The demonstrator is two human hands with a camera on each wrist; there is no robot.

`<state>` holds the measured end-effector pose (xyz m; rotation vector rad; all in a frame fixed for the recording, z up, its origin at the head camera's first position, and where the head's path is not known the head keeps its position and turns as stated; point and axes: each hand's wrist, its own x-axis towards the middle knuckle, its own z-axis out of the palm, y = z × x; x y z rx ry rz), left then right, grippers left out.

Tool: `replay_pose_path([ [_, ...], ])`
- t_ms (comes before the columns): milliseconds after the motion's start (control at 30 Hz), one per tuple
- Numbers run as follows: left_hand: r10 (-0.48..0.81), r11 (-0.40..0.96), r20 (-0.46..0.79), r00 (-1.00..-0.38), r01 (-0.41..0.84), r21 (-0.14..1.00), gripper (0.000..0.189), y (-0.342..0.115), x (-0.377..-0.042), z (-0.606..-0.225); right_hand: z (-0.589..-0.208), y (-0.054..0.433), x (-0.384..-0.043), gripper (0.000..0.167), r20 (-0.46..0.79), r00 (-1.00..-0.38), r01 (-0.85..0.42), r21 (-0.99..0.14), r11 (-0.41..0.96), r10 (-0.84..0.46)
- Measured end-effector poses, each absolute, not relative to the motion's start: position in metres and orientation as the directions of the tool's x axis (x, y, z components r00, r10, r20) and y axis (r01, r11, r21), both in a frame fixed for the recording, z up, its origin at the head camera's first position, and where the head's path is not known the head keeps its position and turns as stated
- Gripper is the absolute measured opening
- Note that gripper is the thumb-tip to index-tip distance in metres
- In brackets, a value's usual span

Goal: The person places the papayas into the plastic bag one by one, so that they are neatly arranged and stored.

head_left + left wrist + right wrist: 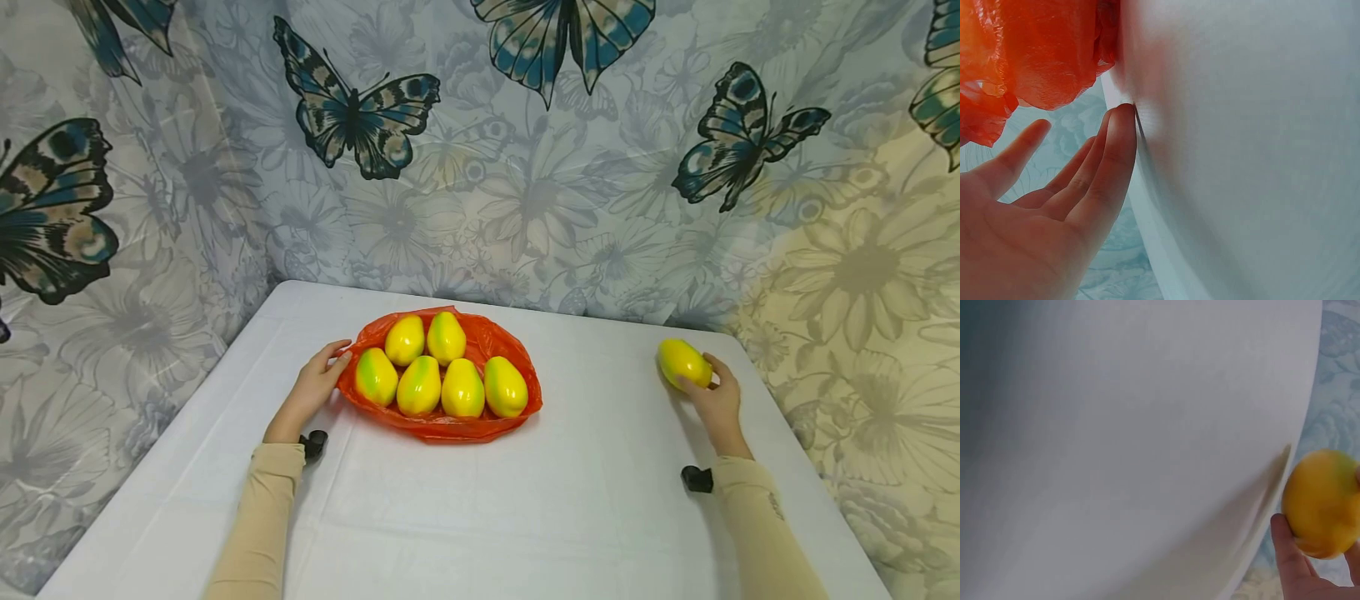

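An orange-red plastic bag [442, 429] lies spread on the table, its rim rolled down around several glossy, mango-like yellow fruits with green streaks [418, 386]. Two of them sit at the back, the others in a front row. My left hand [321, 385] is at the bag's left side. In the left wrist view its fingers [1107, 169] are extended, fingertips down by the tabletop, with the crinkled bag [1047, 56] just beyond. Over at the far right, my right hand [718, 404] holds one more such fruit [681, 362] between thumb and fingers, some fingers hidden behind it.
A white cloth covers the table [592, 500]. Patterned fabric with butterflies [540, 200] hangs close behind the table and along its sides. Each wrist carries a small black camera, one on the left [315, 444] and one on the right [697, 478].
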<state>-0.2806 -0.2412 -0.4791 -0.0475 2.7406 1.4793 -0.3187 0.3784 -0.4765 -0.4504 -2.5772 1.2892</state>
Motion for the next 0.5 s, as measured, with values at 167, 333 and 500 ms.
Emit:
replay_pose_path([
  [167,-0.013,0.549,-0.035,-0.999,-0.036,0.835,0.054,-0.241,-0.281,-0.479,-0.473,0.364,-0.322,0.070,0.050,-0.937,0.159,-0.821,0.548,0.346],
  [333,-0.015,0.548,-0.053,-0.998,-0.053,0.835,0.056,-0.241,-0.281,-0.479,-0.467,0.349,-0.327,0.070,0.034,-0.943,0.151,-0.841,0.520,0.330],
  [500,-0.015,0.552,-0.059,-0.998,-0.057,0.832,0.056,-0.240,-0.280,-0.478,-0.462,0.333,-0.330,0.069,0.053,-0.947,0.123,-0.853,0.507,0.318],
])
